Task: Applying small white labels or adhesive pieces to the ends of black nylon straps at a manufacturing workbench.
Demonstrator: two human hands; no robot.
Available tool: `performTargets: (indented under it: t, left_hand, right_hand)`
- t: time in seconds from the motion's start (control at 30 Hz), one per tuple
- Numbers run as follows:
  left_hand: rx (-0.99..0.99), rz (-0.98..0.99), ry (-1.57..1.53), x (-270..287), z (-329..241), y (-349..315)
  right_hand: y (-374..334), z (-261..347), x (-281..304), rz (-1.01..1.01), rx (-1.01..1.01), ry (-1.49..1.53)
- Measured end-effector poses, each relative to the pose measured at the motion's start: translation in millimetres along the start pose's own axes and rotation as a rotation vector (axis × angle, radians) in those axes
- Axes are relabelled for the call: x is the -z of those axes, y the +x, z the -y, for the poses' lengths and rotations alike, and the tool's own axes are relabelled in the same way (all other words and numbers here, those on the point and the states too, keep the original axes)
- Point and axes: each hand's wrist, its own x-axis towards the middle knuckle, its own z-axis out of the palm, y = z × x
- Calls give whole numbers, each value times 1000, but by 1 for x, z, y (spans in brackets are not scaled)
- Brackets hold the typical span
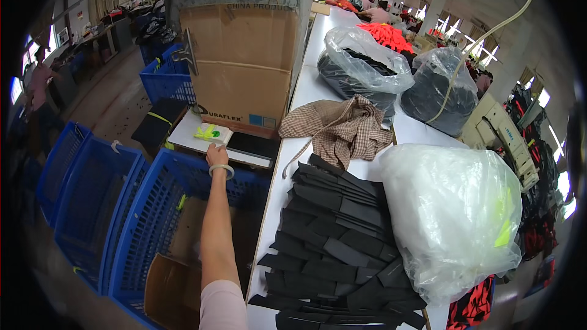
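Note:
My left hand (217, 154), with a pale bangle (221, 171) at the wrist, reaches forward to the near edge of a small white shelf (183, 134). Its fingers are curled together against a white stack (221, 135); whatever they grip is hidden. Bright yellow-green strips (206, 132) lie on top of that stack. Just right of the hand is a flat black piece (252, 145) on the same shelf. My right hand is out of view.
A blue crate (131, 232) stands below my arm, with cardboard inside. On the white table to the right lie rows of black fabric pieces (336, 238), a checked cloth (339, 125) and a stuffed clear bag (449, 214). A cardboard box (238, 67) rises behind the shelf.

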Motion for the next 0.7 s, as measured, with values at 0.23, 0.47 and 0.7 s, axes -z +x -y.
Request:
performTargets:
  t: [0.23, 0.47, 0.7]
  left_hand:
    - [-227, 16, 42, -21, 36, -12]
    - [-186, -109, -417, 58, -32, -58]
    - [-511, 425, -552, 154, -122, -309]
  right_hand:
    - [-12, 19, 3, 39, 223, -624]
    - [6, 38, -1, -16, 369, -977]
    - [13, 34, 9, -99, 492, -956]
